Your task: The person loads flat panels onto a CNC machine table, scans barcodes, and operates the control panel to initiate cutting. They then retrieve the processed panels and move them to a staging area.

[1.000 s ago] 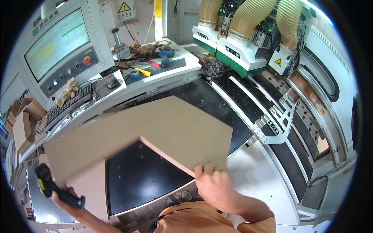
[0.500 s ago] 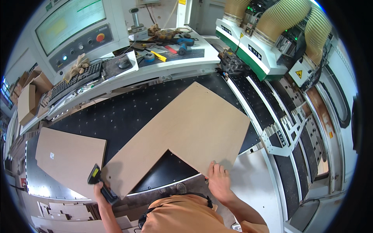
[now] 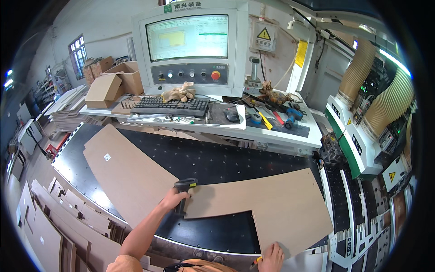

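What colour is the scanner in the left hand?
Black scanner, gripped by the left hand; head view.

At the lower middle of the frame the left hand (image 3: 173,198) grips a black handheld scanner (image 3: 183,194), its head lying at the left end of an L-shaped brown board (image 3: 290,204). The right hand (image 3: 273,258), at the bottom edge, rests on that board's near corner with a small orange pencil (image 3: 257,260) just beside it. The board lies flat on the black perforated machine bed (image 3: 213,161). A second brown panel (image 3: 124,170) lies to the left on the same bed. Across the upper centre stands a control console with a lit screen (image 3: 188,37), and below it a keyboard (image 3: 170,106) with a pair of gloves (image 3: 180,93) behind it. Cardboard boxes (image 3: 113,84) sit at upper left, stacked panels (image 3: 59,226) at lower left.
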Tool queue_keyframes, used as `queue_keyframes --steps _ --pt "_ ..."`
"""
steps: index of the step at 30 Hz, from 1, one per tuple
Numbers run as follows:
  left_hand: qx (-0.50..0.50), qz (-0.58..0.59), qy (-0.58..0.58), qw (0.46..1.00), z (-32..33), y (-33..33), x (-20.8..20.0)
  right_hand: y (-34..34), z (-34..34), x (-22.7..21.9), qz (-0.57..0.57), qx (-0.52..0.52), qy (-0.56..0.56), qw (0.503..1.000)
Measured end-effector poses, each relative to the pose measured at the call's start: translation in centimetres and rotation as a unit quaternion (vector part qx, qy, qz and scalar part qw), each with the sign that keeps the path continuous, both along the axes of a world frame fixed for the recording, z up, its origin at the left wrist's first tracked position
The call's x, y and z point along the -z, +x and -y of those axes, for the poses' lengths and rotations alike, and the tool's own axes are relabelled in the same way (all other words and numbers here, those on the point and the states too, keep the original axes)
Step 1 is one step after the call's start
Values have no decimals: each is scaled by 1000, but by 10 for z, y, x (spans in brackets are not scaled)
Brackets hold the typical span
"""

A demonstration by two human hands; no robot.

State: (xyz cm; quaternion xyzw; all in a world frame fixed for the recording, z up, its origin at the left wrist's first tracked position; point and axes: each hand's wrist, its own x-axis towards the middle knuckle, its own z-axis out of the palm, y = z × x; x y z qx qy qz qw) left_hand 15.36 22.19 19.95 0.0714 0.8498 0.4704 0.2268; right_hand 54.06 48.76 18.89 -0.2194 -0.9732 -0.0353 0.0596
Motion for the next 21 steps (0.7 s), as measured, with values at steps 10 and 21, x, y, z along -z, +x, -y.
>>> queue_keyframes --steps 10,21 --pt "31 -159 -95 982 -17 7 35 -27 -26 41 -107 8 -168 980" --pt "58 -170 -102 978 -28 27 57 -26 -27 50 -141 5 -157 978"
